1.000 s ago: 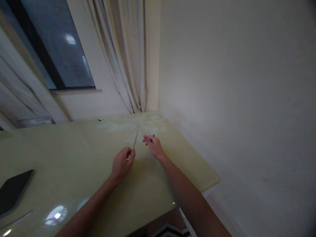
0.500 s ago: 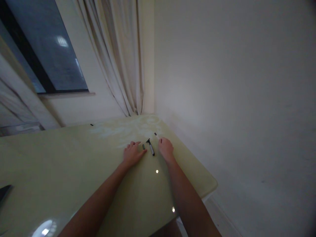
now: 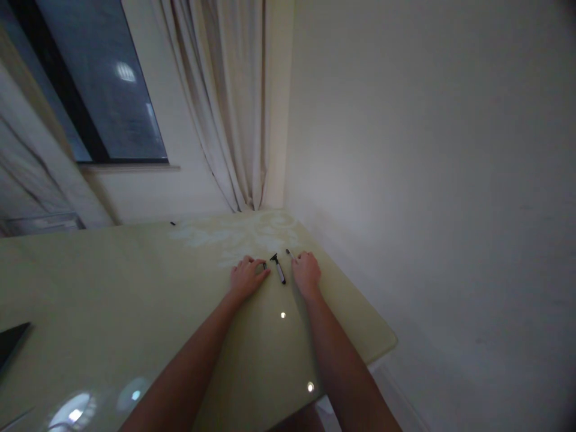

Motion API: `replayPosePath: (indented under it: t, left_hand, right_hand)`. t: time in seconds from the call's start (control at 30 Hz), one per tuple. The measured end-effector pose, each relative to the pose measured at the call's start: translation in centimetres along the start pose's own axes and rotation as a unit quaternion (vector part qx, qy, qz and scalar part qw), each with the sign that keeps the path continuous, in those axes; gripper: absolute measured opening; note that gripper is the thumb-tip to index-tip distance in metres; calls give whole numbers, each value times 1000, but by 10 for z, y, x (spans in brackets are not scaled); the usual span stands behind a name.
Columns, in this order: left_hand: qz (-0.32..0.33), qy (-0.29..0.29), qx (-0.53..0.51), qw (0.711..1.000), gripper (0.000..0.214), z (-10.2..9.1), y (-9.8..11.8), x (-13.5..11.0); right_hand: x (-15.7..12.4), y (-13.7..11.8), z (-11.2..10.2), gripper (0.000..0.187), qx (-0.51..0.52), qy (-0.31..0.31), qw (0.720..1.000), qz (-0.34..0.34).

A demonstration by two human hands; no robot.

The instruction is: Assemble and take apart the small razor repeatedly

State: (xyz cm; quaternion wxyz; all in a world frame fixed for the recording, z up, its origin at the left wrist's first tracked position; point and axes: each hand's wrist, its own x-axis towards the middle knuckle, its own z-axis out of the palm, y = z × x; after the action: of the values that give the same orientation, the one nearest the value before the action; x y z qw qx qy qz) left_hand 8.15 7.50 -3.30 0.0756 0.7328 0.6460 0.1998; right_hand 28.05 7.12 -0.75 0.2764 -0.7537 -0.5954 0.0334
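My left hand [image 3: 245,277] rests on the table with thumb and fingers closed around a small dark razor cartridge [image 3: 264,266]. My right hand [image 3: 306,273] is wrapped around a slim grey handle with a black tip [image 3: 289,253], which pokes out toward the upper left; its rest is hidden in the fist. A complete razor [image 3: 280,272], black head at the far end and grey-black handle, lies on the table between the hands, touched by neither.
The pale yellow-green table [image 3: 216,354] meets the wall on the right and at the far side. A small black piece [image 3: 173,224] lies near its far edge. A dark flat object [image 3: 12,342] sits at the left. Long curtains [image 3: 243,120] hang behind the table.
My left thumb and fingers have closed in on the cartridge that lay between them. My right hand still grips the handle, whose tip has tilted slightly. The view has shifted a little.
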Motion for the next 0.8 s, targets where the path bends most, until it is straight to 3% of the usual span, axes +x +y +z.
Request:
replayPosePath:
  t: [0.1, 0.2, 0.43, 0.6, 0.73, 0.8]
  left_hand:
    - [-2, 6, -10, 1000, 45, 0, -1, -1]
    - [-6, 10, -27, 1000, 48, 0, -3, -2]
    - [-8, 27, -103, 994, 35, -1, -6, 2]
    - [19, 19, -203, 979, 39, -17, -11, -14]
    - [56, -6, -285, 957, 36, -37, -36, -55]
    - [76, 29, -306, 949, 31, -47, -50, -76]
  right_hand:
    - [-1, -5, -3, 21, 40, 63, 997, -4]
    - [-1, -8, -3, 22, 59, 83, 995, 12]
    - [1, 4, 6, 23, 2, 22, 1000, 7]
    - [2, 9, 6, 18, -19, -46, 999, -8]
    - [1, -9, 13, 19, 119, -35, 992, -20]
    - [-6, -27, 21, 17, 253, -60, 965, -31]
